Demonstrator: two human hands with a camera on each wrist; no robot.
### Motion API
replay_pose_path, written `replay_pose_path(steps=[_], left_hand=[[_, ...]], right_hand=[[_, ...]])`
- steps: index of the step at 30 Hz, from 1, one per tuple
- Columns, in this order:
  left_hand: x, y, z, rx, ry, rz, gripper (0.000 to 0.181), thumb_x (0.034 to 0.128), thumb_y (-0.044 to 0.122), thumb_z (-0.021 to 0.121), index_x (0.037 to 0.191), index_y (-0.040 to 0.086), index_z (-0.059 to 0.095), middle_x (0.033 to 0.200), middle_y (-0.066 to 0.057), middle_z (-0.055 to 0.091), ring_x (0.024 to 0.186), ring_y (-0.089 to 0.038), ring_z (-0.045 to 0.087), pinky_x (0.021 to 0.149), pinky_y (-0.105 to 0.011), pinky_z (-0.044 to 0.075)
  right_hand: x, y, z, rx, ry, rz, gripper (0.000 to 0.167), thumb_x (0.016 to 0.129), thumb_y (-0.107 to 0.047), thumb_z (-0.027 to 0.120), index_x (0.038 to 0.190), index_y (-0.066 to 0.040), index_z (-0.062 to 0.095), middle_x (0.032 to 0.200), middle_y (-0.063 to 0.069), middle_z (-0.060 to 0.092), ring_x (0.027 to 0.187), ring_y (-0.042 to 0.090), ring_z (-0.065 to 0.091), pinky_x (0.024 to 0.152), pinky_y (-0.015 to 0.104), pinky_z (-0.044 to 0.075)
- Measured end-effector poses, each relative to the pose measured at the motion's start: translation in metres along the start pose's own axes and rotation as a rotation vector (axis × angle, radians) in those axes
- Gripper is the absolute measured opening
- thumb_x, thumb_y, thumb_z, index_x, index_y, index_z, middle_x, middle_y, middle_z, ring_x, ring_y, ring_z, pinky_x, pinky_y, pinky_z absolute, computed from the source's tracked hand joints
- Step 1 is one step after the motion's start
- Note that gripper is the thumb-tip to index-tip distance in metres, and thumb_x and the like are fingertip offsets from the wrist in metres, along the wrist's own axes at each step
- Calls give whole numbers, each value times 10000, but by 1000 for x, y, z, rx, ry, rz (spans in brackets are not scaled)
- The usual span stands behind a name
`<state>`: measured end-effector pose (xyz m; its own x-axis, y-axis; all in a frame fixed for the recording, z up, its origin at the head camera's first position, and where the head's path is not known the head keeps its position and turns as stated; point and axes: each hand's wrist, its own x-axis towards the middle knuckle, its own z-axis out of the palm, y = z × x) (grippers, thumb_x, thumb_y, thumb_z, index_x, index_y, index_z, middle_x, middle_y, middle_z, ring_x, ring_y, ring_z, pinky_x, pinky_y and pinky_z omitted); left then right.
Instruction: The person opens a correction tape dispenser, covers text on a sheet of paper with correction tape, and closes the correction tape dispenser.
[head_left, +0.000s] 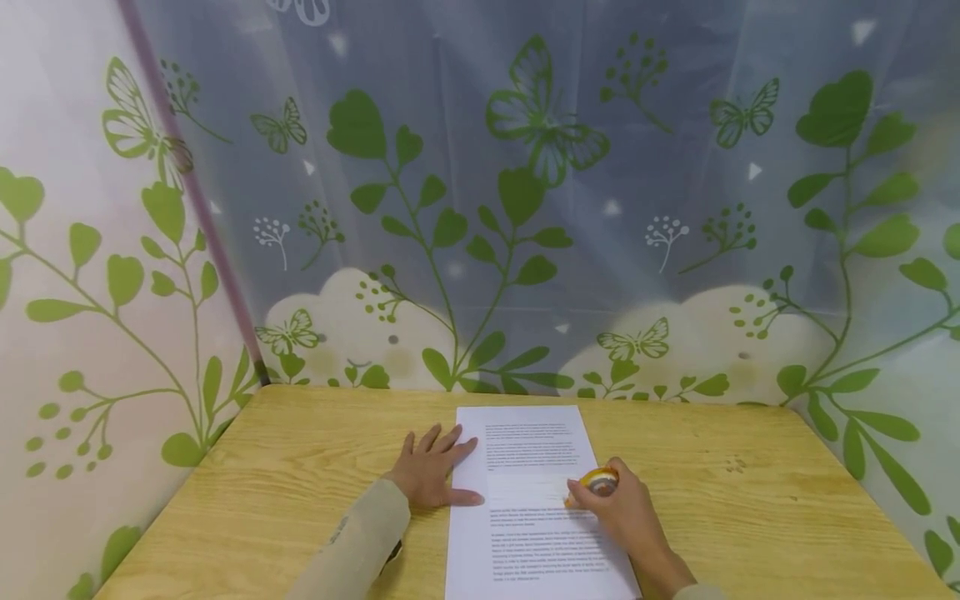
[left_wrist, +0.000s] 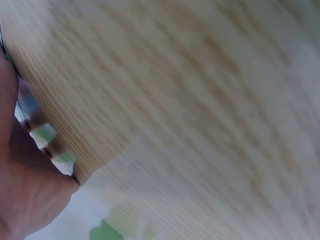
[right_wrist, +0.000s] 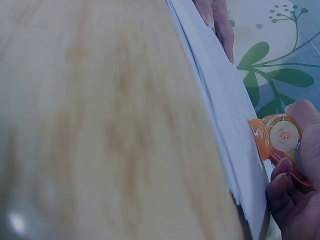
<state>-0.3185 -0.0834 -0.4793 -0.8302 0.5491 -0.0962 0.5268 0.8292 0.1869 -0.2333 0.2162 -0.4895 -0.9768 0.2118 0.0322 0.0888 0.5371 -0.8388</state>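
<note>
A printed sheet of paper (head_left: 525, 533) lies on the table with its text facing up. My right hand (head_left: 630, 512) pinches an orange correction tape (head_left: 603, 482) between thumb and fingers, its tip at the paper by the right end of a white band between text blocks. In the right wrist view the round, see-through body of the correction tape (right_wrist: 280, 134) shows its reel, with the right hand (right_wrist: 305, 195) around it. With fingers spread, my left hand (head_left: 431, 471) rests across the paper's left edge. The left wrist view shows only part of that hand (left_wrist: 30, 185).
The wood-grain table (head_left: 300, 467) extends on both sides of the paper. Several sheets seem stacked under the top one in the right wrist view. A patterned curtain (head_left: 465, 250) with green leaves and butterflies hangs behind the table and along its sides.
</note>
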Motion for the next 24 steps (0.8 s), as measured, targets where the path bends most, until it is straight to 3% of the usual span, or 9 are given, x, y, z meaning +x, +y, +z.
replay_pose_path(steps=[12, 24], left_hand=[[-1, 1, -2, -3, -2, 2, 946, 760, 804, 473, 1516, 267, 284, 1579, -56, 173, 1423, -376, 99, 1065, -652, 60], [-1, 0, -1, 6, -2, -1, 951, 755, 813, 462, 1515, 270, 287, 1579, -51, 177, 1424, -371, 103, 1066, -650, 65]], right_hand=[[0, 4, -7, -6, 8, -5, 505, 784, -422, 772, 983, -30, 524, 847, 47, 623, 729, 151, 576, 631, 278, 482], [2, 9, -16, -16, -18, -2, 516, 787, -449, 762, 899, -45, 460, 754, 19, 626, 628, 146, 510, 545, 260, 416]])
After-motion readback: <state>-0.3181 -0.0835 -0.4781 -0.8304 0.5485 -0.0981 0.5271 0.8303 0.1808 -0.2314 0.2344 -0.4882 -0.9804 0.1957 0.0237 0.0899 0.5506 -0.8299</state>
